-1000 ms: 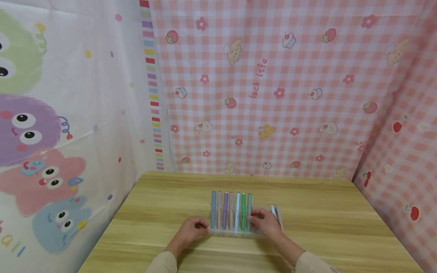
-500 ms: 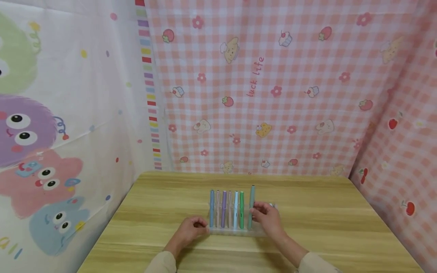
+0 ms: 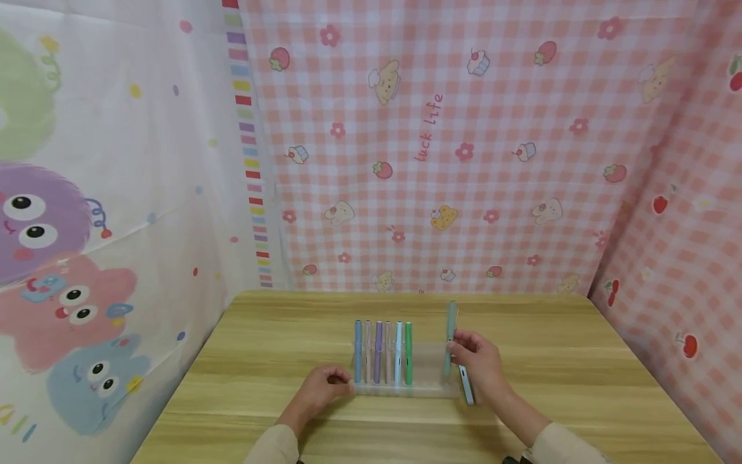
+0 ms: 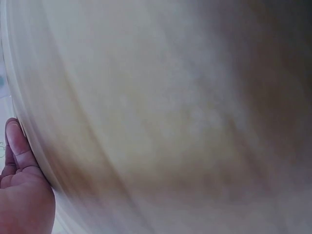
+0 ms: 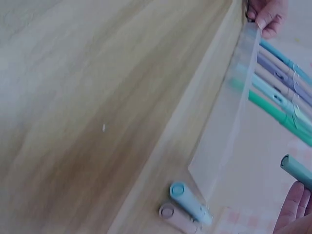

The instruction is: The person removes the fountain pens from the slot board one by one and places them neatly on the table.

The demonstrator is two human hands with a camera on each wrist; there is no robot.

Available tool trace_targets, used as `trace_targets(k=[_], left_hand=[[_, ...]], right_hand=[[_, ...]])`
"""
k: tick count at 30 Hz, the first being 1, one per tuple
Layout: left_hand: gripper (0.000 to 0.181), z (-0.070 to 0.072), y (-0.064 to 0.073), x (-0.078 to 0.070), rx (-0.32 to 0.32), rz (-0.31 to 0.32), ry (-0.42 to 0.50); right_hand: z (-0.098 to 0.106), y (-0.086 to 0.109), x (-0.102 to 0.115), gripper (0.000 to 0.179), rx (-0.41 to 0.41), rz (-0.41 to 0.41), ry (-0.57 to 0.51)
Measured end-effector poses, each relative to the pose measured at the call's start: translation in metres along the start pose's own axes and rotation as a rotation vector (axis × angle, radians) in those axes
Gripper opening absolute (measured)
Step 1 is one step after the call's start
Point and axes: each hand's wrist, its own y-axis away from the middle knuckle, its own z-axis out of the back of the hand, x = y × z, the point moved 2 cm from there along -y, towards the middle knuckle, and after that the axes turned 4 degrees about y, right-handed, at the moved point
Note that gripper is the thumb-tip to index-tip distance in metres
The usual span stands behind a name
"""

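Note:
A clear pen stand (image 3: 406, 390) sits on the table, with several pens upright in its left part, from a blue pen (image 3: 357, 351) to a green pen (image 3: 408, 354). At the stand's left end, my left hand (image 3: 323, 391) pinches its edge between thumb and fingers; the thumb shows against it in the right wrist view. My right hand (image 3: 481, 364) pinches a teal pen (image 3: 451, 322) by its middle, nearly upright at the stand's right end. In the right wrist view that pen's round end (image 5: 287, 162) is apart from the stand.
Beside the stand's right end lie a light blue pen (image 5: 187, 197) and a dull pink pen (image 5: 175, 217). The wood-grain table (image 3: 261, 335) meets a pink checked curtain (image 3: 440, 193) behind and a patterned white curtain (image 3: 162, 245) at the left.
My right hand has lifted the teal pen out of its place beside the green pen and carried it right, to the stand's end. The left hand has stayed at the stand's left end.

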Motion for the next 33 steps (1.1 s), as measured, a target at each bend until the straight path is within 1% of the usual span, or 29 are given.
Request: trace_targets(k=[4,9,13,23,28,31,33], left_hand=[[0.017,0.000,0.000,0.000,0.003,-0.004,0.004],[0.017,-0.001,-0.001,0.001,-0.001,0.008,-0.002],[0.017,-0.001,-0.002,0.001,-0.009,0.007,-0.007],[0.017,-0.001,-0.001,0.000,-0.006,-0.010,-0.004],[0.017,0.000,-0.001,0.000,-0.006,0.006,-0.008],[0.017,0.001,-0.001,0.001,-0.004,0.019,-0.013],[0.017,0.001,-0.001,0.001,-0.001,0.023,-0.017]], right_hand=[[0.012,-0.004,0.000,0.031,-0.037,-0.004,0.016],[0.029,-0.012,-0.004,0.033,-0.064,-0.009,0.003],[0.039,-0.014,-0.006,0.035,-0.073,-0.015,0.013],[0.068,-0.017,-0.028,0.044,-0.026,-0.100,0.048],[0.081,-0.022,-0.037,0.046,0.013,-0.115,0.084],[0.085,-0.023,-0.041,0.046,0.032,-0.122,0.097],[0.088,-0.023,-0.043,0.046,0.046,-0.128,0.123]])
